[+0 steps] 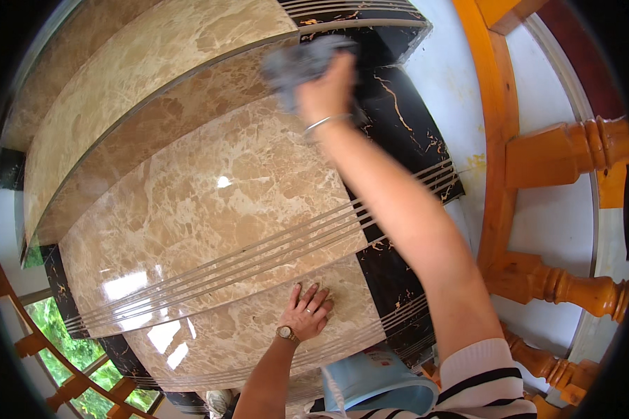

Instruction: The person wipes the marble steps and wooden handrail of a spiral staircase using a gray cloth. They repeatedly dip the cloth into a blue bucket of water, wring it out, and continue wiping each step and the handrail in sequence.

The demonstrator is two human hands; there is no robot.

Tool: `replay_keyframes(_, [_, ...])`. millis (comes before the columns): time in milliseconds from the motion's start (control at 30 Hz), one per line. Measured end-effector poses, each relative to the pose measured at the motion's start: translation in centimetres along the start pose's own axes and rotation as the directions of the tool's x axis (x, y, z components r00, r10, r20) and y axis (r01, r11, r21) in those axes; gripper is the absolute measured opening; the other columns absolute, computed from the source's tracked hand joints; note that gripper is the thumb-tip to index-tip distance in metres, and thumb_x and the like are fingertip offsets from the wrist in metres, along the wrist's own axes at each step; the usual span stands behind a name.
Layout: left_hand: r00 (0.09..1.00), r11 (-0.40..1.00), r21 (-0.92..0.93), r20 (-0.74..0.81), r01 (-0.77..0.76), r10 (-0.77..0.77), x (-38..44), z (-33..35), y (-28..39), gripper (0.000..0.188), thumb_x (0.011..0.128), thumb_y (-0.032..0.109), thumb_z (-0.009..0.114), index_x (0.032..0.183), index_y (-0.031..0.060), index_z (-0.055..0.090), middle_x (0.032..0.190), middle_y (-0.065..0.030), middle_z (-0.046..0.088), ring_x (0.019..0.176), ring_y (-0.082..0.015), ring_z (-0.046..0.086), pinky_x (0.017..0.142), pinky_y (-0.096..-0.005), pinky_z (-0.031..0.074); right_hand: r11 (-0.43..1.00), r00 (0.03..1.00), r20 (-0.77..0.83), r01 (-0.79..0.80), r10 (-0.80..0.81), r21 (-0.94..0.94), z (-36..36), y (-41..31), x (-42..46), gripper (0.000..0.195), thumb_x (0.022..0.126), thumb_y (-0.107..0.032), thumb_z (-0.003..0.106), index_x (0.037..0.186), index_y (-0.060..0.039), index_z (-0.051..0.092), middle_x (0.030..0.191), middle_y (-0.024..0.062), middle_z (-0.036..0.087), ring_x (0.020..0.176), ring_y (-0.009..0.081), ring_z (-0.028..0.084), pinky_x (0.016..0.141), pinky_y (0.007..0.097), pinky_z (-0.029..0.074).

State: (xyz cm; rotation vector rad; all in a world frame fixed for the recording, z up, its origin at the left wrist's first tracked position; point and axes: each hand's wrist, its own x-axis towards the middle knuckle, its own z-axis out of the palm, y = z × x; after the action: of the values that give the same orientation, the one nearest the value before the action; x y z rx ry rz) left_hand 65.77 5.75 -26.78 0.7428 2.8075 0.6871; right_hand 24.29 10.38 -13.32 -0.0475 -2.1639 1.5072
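Note:
My right hand (329,86) grips a grey cloth (299,65), both blurred, where the tan marble stair riser meets its black marble border. A silver bangle (320,124) circles that wrist. Lower down, my left hand (305,313) rests flat with fingers spread on a tan marble step (230,319), wearing a ring and a wristwatch (287,333). Between the hands lies a wide, glossy marble tread (215,199) with grooved lines along its front edge.
A light blue plastic bucket (380,379) stands close to my body at the bottom. Turned wooden balusters (561,283) and an orange wooden rail base (495,131) run along the right. Black marble (398,105) borders the steps. Windows (63,324) show greenery at lower left.

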Motion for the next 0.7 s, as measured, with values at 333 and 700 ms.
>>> replay_keyframes(333, [0.998, 0.999, -0.007, -0.053, -0.042, 0.042, 0.8, 0.4, 0.4, 0.038, 0.084, 0.031, 0.062, 0.120, 0.0221, 0.056, 0.139, -0.0031, 0.047, 0.136, -0.0275, 0.038, 0.116, -0.0577, 0.021, 0.995, 0.973, -0.219, 0.058, -0.075, -0.084, 1.0, -1.4, -0.3, 0.062, 0.077, -0.006, 0.071, 0.125, 0.0028, 0.032, 0.123, 0.0299, 0.038, 0.111, 0.0454, 0.051, 0.098, 0.0484, 0.044])
replay_keyframes(700, [0.997, 0.999, -0.017, -0.065, -0.044, 0.043, 0.6, 0.3, 0.1, 0.039, 0.085, 0.028, 0.061, 0.123, 0.0212, 0.055, 0.139, -0.0044, 0.047, 0.136, -0.0288, 0.037, 0.116, -0.0591, 0.021, 0.651, 0.672, 0.741, 0.563, -0.001, -0.510, -4.0, -3.0, -2.6, 0.058, 0.078, -0.042, 0.070, 0.132, -0.0264, 0.057, 0.135, 0.0030, 0.056, 0.130, 0.0388, 0.044, 0.111, 0.0674, 0.020])
